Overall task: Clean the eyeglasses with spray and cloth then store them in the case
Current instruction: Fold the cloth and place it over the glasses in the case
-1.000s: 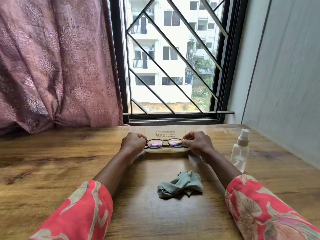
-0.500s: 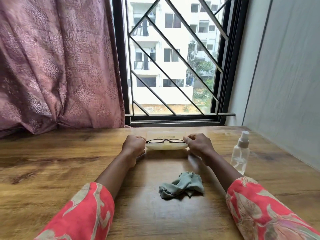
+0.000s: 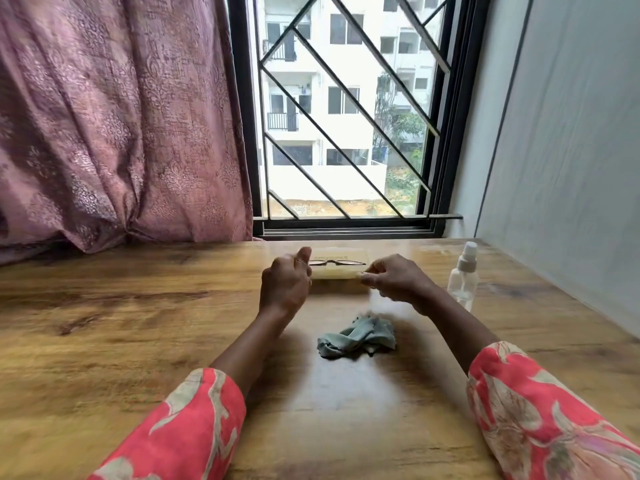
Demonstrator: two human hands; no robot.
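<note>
Inside, eyeglasses (image 3: 336,262) in open case (image 3: 337,273), lid print unreadable, hands loosely curled, grip unclear

No text is legible. The open case (image 3: 337,253) near the window sill carries dark printed lines inside its lid, too blurred to read.

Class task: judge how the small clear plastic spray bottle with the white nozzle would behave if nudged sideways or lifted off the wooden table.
The small clear plastic spray bottle stands upright, tall and narrow, so a sideways nudge would probably tip it. It looks nearly empty, so it is likely light. Once on its side, its rounded body might roll across the smooth wooden table.
</note>
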